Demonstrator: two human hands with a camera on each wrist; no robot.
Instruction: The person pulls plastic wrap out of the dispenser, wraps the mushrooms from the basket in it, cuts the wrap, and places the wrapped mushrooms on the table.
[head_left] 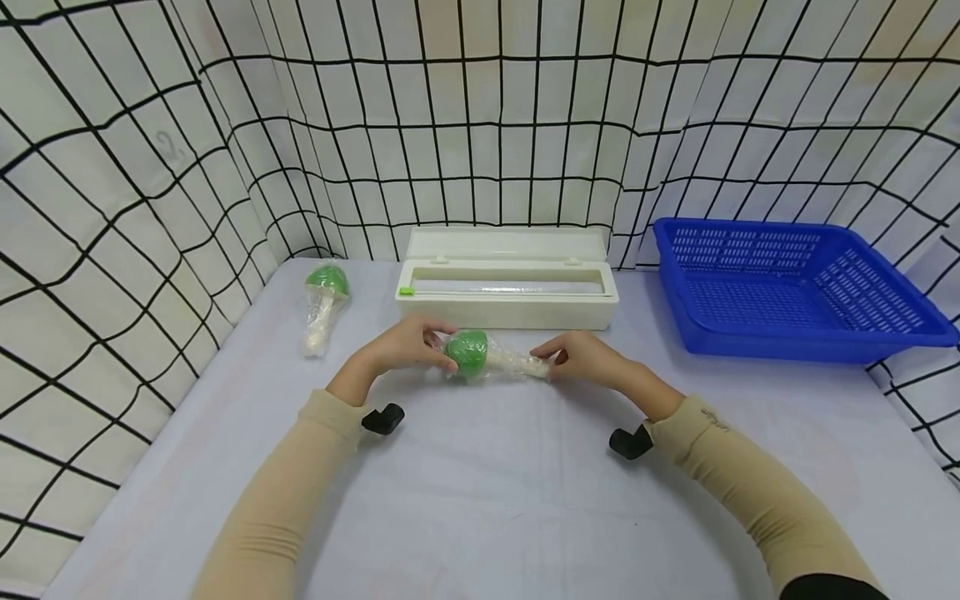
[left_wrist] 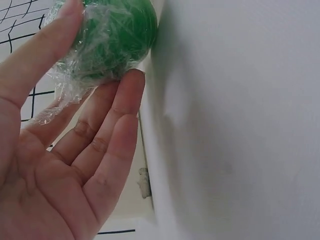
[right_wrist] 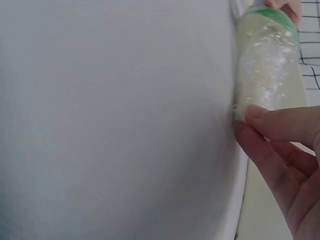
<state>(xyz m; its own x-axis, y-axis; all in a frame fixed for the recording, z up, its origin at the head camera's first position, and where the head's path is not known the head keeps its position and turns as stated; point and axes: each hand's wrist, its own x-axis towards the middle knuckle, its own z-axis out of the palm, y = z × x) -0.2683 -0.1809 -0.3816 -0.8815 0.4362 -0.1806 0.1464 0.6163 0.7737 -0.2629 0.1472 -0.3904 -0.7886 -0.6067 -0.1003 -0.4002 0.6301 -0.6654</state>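
Note:
A mushroom-shaped item (head_left: 468, 353) with a green domed cap and a pale stem lies crosswise before me, wrapped in clear cling film. My left hand (head_left: 408, 344) holds its cap end between thumb and fingers. In the left wrist view, crinkled film (left_wrist: 82, 60) gathers around the green cap (left_wrist: 132, 30) under the thumb. The stem's far end is pinched between the thumb and fingers of my right hand (head_left: 587, 360). Film lies close along the stem (right_wrist: 262, 65) in the right wrist view. Just behind stands a white cling film dispenser (head_left: 506, 312), lid (head_left: 506, 243) raised.
Another film-wrapped green mushroom-shaped item (head_left: 327, 283) lies at the back left of the white-covered table (head_left: 510, 500). A blue plastic basket (head_left: 787, 346) stands at the back right. Black wire mesh panels (head_left: 480, 125) enclose the back and sides.

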